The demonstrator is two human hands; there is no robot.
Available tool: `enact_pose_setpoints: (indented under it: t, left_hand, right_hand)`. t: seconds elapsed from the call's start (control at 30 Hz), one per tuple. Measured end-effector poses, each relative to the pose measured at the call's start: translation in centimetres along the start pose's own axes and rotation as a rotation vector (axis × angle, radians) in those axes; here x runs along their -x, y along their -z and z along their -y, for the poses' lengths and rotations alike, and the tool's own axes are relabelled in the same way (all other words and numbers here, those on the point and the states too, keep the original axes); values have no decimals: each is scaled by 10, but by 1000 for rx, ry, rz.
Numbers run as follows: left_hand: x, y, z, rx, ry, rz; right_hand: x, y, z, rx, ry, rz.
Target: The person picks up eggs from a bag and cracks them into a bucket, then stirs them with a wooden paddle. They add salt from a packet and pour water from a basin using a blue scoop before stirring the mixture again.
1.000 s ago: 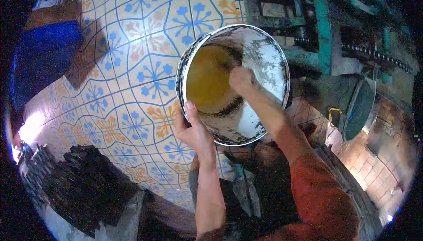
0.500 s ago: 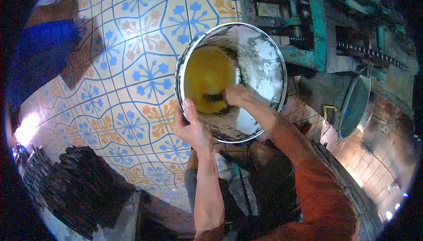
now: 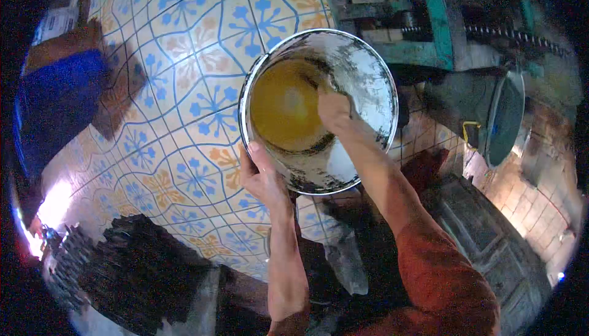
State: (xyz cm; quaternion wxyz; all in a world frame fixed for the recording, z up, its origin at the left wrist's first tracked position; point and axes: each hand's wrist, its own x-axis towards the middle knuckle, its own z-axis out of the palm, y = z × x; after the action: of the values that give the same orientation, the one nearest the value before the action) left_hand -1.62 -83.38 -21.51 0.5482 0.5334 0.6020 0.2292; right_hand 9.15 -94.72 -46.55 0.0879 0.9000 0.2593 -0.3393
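Observation:
A shiny metal bucket (image 3: 363,100), smeared dark on its inner wall, is tilted with its mouth toward me. Yellow-brown liquid (image 3: 282,112) covers its bottom. My left hand (image 3: 265,176) grips the bucket's lower left rim, thumb over the edge and fingers behind the outside. Inside the bucket, my right hand (image 3: 335,112) is closed in a fist near the liquid's right side. A dark shape extends up and left from the fist at the liquid's edge; blur hides what kind of thing it is.
Patterned tile floor (image 3: 184,84) spreads to the left. Green-painted machinery (image 3: 432,17) with a threaded rod stands at upper right. A round dark green container (image 3: 506,121) is at right. Dark stacked pieces (image 3: 141,268) lie lower left, and a blue object (image 3: 64,93) sits at far left.
My right hand has moved up inside the bucket, and the dark shape by it has gone from the liquid's lower part to its upper right edge. My left hand keeps the rim.

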Motion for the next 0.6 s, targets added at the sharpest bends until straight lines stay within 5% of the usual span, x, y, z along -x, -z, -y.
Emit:
enact_pose_setpoints:
  t: [0.1,0.23,0.3,0.33,0.43,0.6]
  left_hand:
    - [6,4,-12,-15,29,121]
    - [8,5,-11,54,10,133]
    - [7,8,-12,30,-7,125]
    - [5,8,-15,27,-2,126]
    - [5,14,-7,-9,136,181]
    - [3,23,6,9,49,146]
  right_hand:
    - [77,79,32,444,166,291]
    - [66,60,8,23,215,134]
    - [54,33,-12,-404,-81,-65]
    - [49,27,-18,-379,-160,-74]
    - [76,29,-5,58,59,211]
    - [68,70,3,-158,5,90]
